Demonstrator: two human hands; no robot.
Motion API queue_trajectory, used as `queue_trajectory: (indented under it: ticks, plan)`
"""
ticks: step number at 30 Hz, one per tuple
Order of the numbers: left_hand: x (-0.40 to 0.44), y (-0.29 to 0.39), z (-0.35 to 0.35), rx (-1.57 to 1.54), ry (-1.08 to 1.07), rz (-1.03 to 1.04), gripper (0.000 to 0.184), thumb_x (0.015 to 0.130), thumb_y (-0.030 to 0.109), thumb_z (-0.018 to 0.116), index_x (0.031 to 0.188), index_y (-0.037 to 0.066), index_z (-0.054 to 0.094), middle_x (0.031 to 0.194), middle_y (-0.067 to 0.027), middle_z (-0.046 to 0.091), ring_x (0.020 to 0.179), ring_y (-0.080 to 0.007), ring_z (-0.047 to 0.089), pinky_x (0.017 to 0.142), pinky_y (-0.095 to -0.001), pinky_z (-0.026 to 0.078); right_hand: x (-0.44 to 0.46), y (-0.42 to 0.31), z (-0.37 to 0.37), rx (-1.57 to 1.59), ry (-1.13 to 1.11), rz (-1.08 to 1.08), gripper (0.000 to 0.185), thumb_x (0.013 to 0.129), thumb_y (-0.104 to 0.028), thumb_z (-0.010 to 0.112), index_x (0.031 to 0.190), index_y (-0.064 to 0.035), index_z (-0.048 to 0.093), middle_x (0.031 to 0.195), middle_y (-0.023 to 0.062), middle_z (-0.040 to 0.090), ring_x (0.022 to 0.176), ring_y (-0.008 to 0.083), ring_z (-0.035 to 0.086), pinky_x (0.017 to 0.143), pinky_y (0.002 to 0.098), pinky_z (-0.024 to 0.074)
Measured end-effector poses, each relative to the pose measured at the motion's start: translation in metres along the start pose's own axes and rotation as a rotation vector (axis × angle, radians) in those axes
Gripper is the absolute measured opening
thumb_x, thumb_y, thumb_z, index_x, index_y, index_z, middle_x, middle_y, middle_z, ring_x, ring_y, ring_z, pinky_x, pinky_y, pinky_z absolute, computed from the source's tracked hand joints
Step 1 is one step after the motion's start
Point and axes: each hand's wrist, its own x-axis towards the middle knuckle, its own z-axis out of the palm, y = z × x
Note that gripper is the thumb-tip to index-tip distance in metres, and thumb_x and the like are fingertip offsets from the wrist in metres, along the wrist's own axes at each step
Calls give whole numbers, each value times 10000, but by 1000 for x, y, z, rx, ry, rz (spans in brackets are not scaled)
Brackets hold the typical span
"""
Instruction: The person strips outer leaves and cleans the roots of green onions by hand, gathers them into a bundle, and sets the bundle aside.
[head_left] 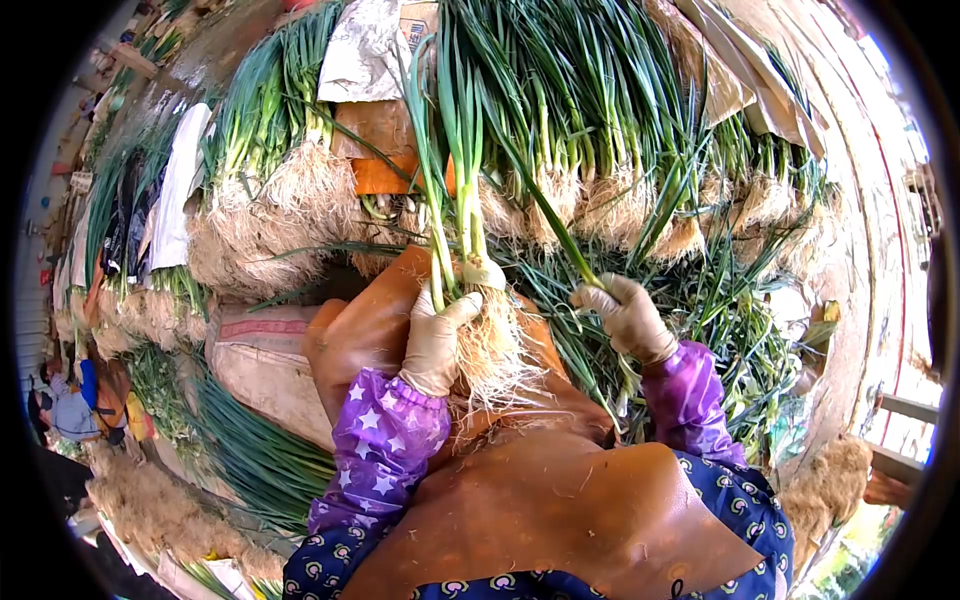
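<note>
My left hand (434,345), in a pale glove and a purple star-patterned sleeve, is closed around a green onion (464,200) at its lower stalk. Its white bulb end and long pale roots (495,350) hang over my brown apron (560,490). At the right, my gloved right hand (628,318) pinches the lower end of a long green leaf (560,232), apart from the left hand. The leaf slants up and to the left, across the bundles behind. Part of the left fingers is hidden behind the stalks and roots.
Bundled green onions (560,120) lie in a row ahead, roots towards me, partly covered by cardboard (700,60). Loose green leaves (720,320) are heaped at my right. More green onions (260,450) and a sack (270,360) lie at my left. Another person (75,408) is at far left.
</note>
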Motion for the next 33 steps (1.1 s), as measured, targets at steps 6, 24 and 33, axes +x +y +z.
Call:
queue_trajectory:
  ticks: [6, 24, 33]
  plan:
    - [-10, -7, 14, 249, 91, 69, 483, 741, -78, 598, 1192, 24, 458, 964, -21, 548, 815, -97, 557, 674, -204, 495, 42, -80, 69, 432, -401, 90, 396, 837, -99, 609, 1210, -19, 503, 1045, 109, 621, 898, 154, 590, 844, 249, 470]
    - [-4, 10, 4, -16, -62, -164, 277, 843, 56, 568, 1115, 8, 557, 999, -22, 595, 890, -108, 579, 790, -246, 484, -44, 86, -81, -212, -117, 411, 524, 829, -341, 608, 1228, -38, 454, 1025, 187, 591, 941, 260, 555, 807, 327, 453]
    - [-19, 36, -9, 203, 17, -254, 290, 806, 2, 561, 1090, -39, 523, 1057, -177, 590, 745, -178, 633, 614, -277, 557, 77, -70, 54, 542, -197, 164, 245, 797, -120, 624, 980, 36, 576, 855, 102, 648, 642, 116, 562, 618, 229, 463]
